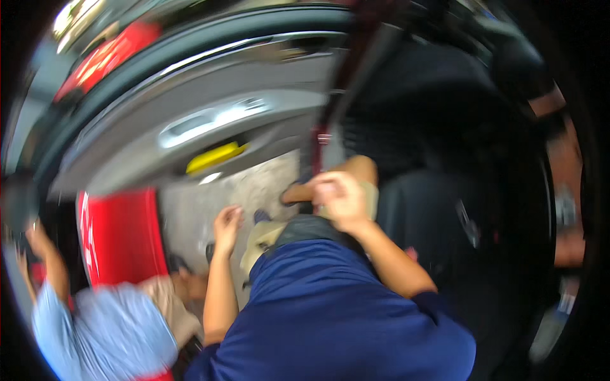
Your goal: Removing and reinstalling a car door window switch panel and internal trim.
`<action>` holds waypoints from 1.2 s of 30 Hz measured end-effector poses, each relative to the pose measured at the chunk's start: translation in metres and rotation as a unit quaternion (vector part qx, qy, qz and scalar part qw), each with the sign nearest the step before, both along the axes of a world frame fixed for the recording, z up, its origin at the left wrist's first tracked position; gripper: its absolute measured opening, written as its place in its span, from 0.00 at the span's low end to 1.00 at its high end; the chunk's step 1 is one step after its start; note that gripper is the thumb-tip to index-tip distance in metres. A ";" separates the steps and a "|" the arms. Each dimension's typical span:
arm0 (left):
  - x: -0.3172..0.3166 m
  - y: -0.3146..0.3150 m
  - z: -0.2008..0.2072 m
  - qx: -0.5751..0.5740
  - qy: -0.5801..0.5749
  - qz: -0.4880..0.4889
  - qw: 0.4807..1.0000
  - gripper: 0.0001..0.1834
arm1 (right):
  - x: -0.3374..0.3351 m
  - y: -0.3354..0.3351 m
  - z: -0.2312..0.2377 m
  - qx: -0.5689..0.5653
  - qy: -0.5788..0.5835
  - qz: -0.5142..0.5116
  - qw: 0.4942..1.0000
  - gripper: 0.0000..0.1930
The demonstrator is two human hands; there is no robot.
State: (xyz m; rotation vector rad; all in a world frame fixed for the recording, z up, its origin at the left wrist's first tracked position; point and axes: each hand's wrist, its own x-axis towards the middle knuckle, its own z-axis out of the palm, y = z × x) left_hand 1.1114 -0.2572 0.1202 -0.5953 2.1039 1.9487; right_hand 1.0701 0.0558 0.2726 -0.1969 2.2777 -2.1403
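Note:
My left hand (227, 225) is raised in front of the open car door, its fingers partly curled and blurred. I cannot tell whether anything is in it. Over my lap, my right hand (343, 200) has its fingers bent in toward the thumb. What it holds, if anything, is lost in the smear of motion. A grey car door panel (279, 105) stands open beyond my left hand. Something yellow (216, 157) sits in its lower pocket. One of my shoes (295, 193) is near the door sill.
A dark car seat (419, 222) and the cabin lie to my right. On the left, a person in a light blue shirt (121, 330) is beside a red car panel (124, 235). Grey ground (190, 216) shows below the door. Another red vehicle (111, 57) stands beyond it.

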 end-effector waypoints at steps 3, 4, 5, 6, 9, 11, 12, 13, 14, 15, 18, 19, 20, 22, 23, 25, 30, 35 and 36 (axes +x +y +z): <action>0.055 -0.043 -0.116 -0.180 -0.104 0.020 0.978 0.20 | 0.012 0.068 -0.023 0.093 -0.153 -0.217 0.960 0.14; 0.082 -0.045 -0.135 -0.217 -0.202 0.078 0.952 0.23 | 0.020 0.112 -0.056 0.083 -0.146 -0.245 0.955 0.15; 0.120 -0.046 -0.158 -0.241 -0.301 0.122 0.915 0.26 | 0.026 0.149 -0.084 0.031 -0.176 -0.251 0.951 0.15; 0.171 -0.044 -0.176 -0.264 -0.379 0.036 0.886 0.27 | 0.030 0.174 -0.107 0.023 -0.213 -0.260 0.942 0.15; 0.289 -0.005 -0.200 -0.297 -0.432 -0.208 0.826 0.25 | 0.024 0.183 -0.131 0.093 -0.324 -0.253 0.907 0.13; 0.321 0.032 -0.207 -0.187 -0.497 -0.172 0.830 0.28 | 0.011 0.175 -0.134 0.090 -0.355 -0.239 0.899 0.14; 0.323 0.046 -0.219 -0.113 -0.525 -0.185 0.823 0.30 | 0.010 0.175 -0.130 0.099 -0.358 -0.241 0.897 0.14; 0.303 0.065 -0.208 -0.050 -0.547 -0.105 0.829 0.33 | 0.005 0.166 -0.126 0.103 -0.375 -0.234 0.891 0.14; 0.279 0.077 -0.203 -0.095 -0.417 -0.240 0.871 0.32 | 0.006 0.162 -0.121 0.102 -0.394 -0.234 0.883 0.14; 0.244 0.083 -0.181 0.019 -0.470 -0.161 0.868 0.31 | 0.006 0.168 -0.126 0.111 -0.392 -0.232 0.883 0.14; 0.241 0.138 -0.231 0.204 -0.311 0.295 0.880 0.27 | -0.009 0.160 -0.134 0.145 -0.395 -0.139 0.896 0.15; 0.241 0.140 -0.238 0.210 -0.313 0.299 0.877 0.27 | -0.014 0.162 -0.135 0.148 -0.402 -0.150 0.891 0.15; 0.236 0.131 -0.236 0.157 -0.329 0.199 0.910 0.28 | -0.014 0.164 -0.134 0.149 -0.411 -0.165 0.884 0.15; 0.208 0.102 -0.225 0.048 -0.338 -0.027 0.940 0.30 | -0.005 0.187 -0.135 0.147 -0.404 -0.171 0.886 0.15; 0.197 0.089 -0.227 -0.011 -0.332 -0.129 0.934 0.31 | -0.007 0.186 -0.136 0.142 -0.399 -0.159 0.892 0.15; 0.189 0.077 -0.222 -0.071 -0.319 -0.229 0.917 0.32 | -0.007 0.186 -0.135 0.154 -0.390 -0.149 0.896 0.15; 0.188 0.074 -0.236 -0.072 -0.395 -0.187 0.897 0.28 | 0.013 0.185 -0.133 0.149 -0.340 -0.156 0.915 0.14; 0.228 0.092 -0.299 0.153 -0.386 0.013 0.910 0.28 | 0.016 0.172 -0.121 0.184 -0.303 -0.125 0.927 0.12; 0.239 0.093 -0.313 0.208 -0.375 0.064 0.901 0.28 | 0.015 0.167 -0.123 0.184 -0.301 -0.124 0.928 0.12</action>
